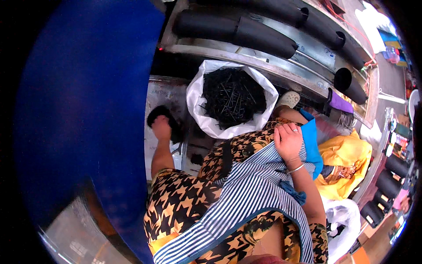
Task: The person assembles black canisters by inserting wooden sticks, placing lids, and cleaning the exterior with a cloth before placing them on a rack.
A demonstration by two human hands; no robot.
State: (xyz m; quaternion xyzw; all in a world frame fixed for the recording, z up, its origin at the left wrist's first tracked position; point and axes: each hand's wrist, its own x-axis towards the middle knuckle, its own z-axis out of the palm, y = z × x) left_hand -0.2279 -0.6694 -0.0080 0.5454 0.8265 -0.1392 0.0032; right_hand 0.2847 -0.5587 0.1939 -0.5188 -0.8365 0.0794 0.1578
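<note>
My left hand reaches down at the left, its fingers bent over a dark, rounded black object whose kind I cannot make out. Across my lap lies a striped apron with blue edging. My right hand rests flat on it and on the patterned clothing at my knee, holding nothing; a ring and a bangle show. Between the two hands, beyond my knees, stands a white sack with its rim rolled open. Many thin black sticks fill it.
Behind the sack, a metal-framed rack holds several black rolls. A large blue panel rises at my left. On the right are a yellow cloth sack with brownish pieces and a white plastic bag. A pale clog shows beside the white sack.
</note>
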